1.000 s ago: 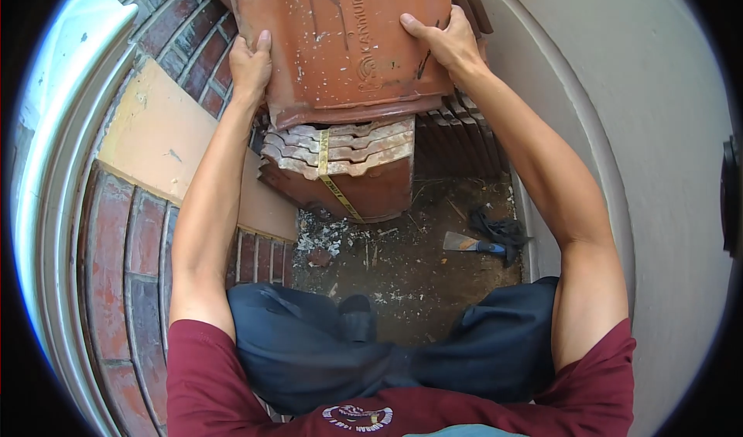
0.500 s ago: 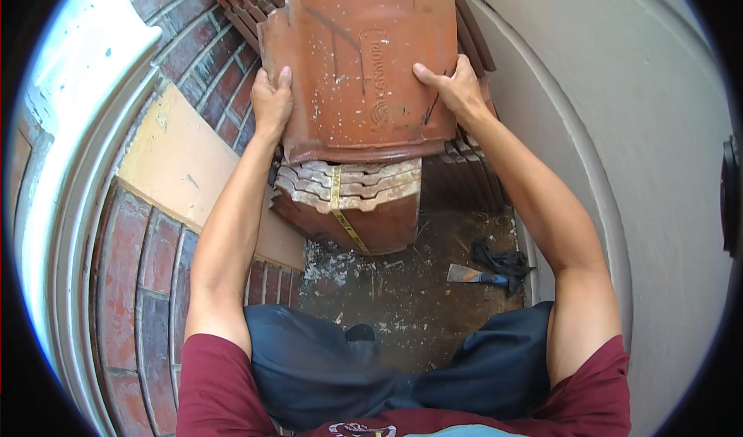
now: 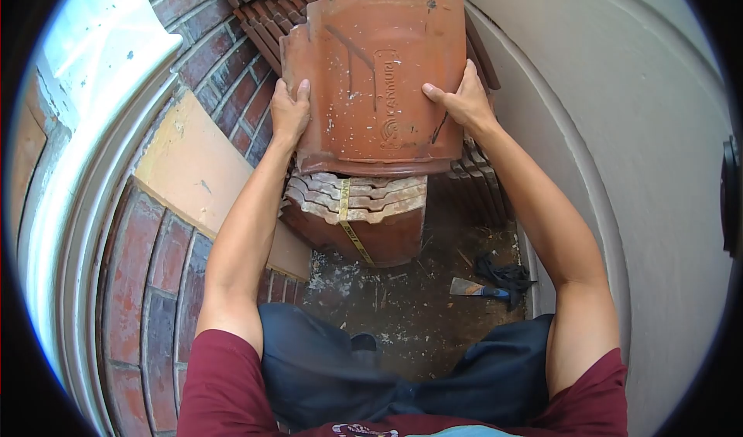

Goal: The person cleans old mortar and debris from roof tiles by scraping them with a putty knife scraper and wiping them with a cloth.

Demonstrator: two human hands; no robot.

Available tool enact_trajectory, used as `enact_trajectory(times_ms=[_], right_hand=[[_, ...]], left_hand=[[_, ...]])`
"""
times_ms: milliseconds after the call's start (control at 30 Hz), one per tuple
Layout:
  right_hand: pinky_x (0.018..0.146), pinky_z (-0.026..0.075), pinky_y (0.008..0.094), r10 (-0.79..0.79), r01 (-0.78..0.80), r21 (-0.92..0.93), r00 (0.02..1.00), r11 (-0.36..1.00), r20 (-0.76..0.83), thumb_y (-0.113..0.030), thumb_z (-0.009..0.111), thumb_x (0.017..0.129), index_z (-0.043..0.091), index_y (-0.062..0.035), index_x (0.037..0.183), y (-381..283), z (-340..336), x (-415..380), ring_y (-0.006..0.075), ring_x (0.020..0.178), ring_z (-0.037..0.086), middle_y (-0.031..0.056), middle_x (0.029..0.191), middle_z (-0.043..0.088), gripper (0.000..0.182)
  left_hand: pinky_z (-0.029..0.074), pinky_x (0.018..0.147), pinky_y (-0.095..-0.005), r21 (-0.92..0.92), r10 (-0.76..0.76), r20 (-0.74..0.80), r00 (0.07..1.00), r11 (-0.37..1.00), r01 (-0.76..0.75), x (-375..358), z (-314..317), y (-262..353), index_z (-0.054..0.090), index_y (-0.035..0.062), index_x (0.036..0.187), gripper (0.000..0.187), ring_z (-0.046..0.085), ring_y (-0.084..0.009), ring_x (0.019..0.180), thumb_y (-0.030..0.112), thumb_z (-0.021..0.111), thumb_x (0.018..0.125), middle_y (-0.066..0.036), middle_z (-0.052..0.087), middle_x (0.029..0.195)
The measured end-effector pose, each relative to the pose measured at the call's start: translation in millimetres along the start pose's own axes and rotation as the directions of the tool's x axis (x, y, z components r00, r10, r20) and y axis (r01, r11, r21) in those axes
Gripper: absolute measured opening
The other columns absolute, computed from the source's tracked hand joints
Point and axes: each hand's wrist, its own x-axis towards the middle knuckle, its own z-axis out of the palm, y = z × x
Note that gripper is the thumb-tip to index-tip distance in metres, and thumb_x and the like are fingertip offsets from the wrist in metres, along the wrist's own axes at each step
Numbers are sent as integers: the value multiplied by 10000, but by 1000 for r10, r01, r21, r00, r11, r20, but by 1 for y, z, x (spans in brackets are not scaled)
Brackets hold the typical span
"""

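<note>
An orange roof tile with KANMURI moulded on its face lies over a strapped bundle of tiles. My left hand holds the tile's left edge, its thumb along the side and the other fingers mostly hidden. At the right edge, my right hand grips the tile with its thumb on the face; its fingertips behind are hidden. The tile's lower rim is just above or on the bundle's top; I cannot tell whether they touch. A yellow strap runs round the bundle.
More tiles stand in rows at the back. A scraper and a black cloth lie on the dirty floor. A brick wall with a beige board is on the left, a grey wall on the right.
The whole view has shifted, with the tile, bundle and floor appearing slightly lower and more to the right. Both hands keep their hold on the tile.
</note>
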Motion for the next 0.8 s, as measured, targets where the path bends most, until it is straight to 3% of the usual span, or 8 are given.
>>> enact_trajectory(times_ms=[100, 200, 333, 433, 500, 633, 700, 800], right_hand=[[1156, 399, 438, 50, -77, -315, 994, 946, -95, -409, 900, 699, 92, 164, 1533, -30, 3, -19, 427, 1339, 463, 356, 1416, 419, 1295], [1190, 350, 432, 46, -44, -258, 999, 965, 1, -442, 900, 697, -77, 160, 1543, -21, 5, -11, 453, 1392, 379, 376, 1487, 283, 1425], [1171, 343, 527, 9, -26, -432, 999, 902, -43, -461, 873, 733, -5, 121, 1565, -30, 5, -14, 472, 1410, 338, 380, 1489, 269, 1343], [1159, 330, 588, -265, 168, -635, 963, 754, -60, -434, 848, 775, 127, 23, 1599, -43, 6, -22, 486, 1449, 278, 352, 1528, 257, 1187], [1165, 314, 604, -502, 383, -715, 863, 585, 52, -417, 834, 801, 235, -73, 1612, -52, 4, -22, 488, 1485, 236, 312, 1587, 242, 1066], [1124, 347, 658, -434, 427, -760, 876, 491, 212, -368, 823, 816, 343, -190, 1591, -48, 10, -24, 502, 1500, 195, 258, 1633, 205, 928], [1085, 343, 732, -463, 486, -709, 850, 510, 250, -351, 832, 800, 348, -187, 1586, -27, 12, -22, 527, 1497, 176, 257, 1637, 194, 937], [1083, 347, 739, -415, 447, -745, 875, 495, 250, -352, 836, 797, 301, -199, 1606, -30, 17, -21, 532, 1505, 131, 248, 1655, 139, 982]], left_hand=[[533, 881, -410, 26, 2, 34, 999, 1000, -3, -3, -3, 8, 573, -42, 1099, 398, 712, -356, 1007, 265, 745, 913, -261, 714, 1073], [534, 898, -416, 8, 63, -1, 998, 998, -63, -7, 0, 7, 565, -38, 1109, 443, 707, -376, 1025, 288, 774, 894, -261, 712, 1086], [481, 986, -469, 215, -85, 16, 996, 973, 80, -11, -3, 23, 498, -31, 1258, 579, 633, -423, 1167, 342, 759, 899, -291, 652, 1231], [408, 1078, -503, 597, 431, -214, 877, 768, -232, -16, 6, 52, 458, -23, 1399, 745, 534, -423, 1270, 398, 777, 874, -273, 574, 1352], [373, 1100, -525, 484, 542, -56, 838, 749, -452, -18, 12, 77, 485, -1, 1423, 758, 487, -429, 1311, 407, 786, 859, -273, 529, 1415], [391, 1103, -521, 489, 583, 222, 781, 627, -607, -40, 42, 96, 590, 23, 1387, 705, 487, -440, 1299, 422, 802, 845, -272, 514, 1448], [403, 1090, -535, 385, 612, 193, 767, 671, -633, -38, 47, 84, 624, 32, 1358, 672, 479, -452, 1306, 397, 812, 826, -269, 517, 1448], [428, 1086, -528, 358, 632, 197, 749, 665, -655, -34, 47, 79, 624, 42, 1360, 656, 486, -461, 1303, 380, 812, 830, -273, 517, 1446]])
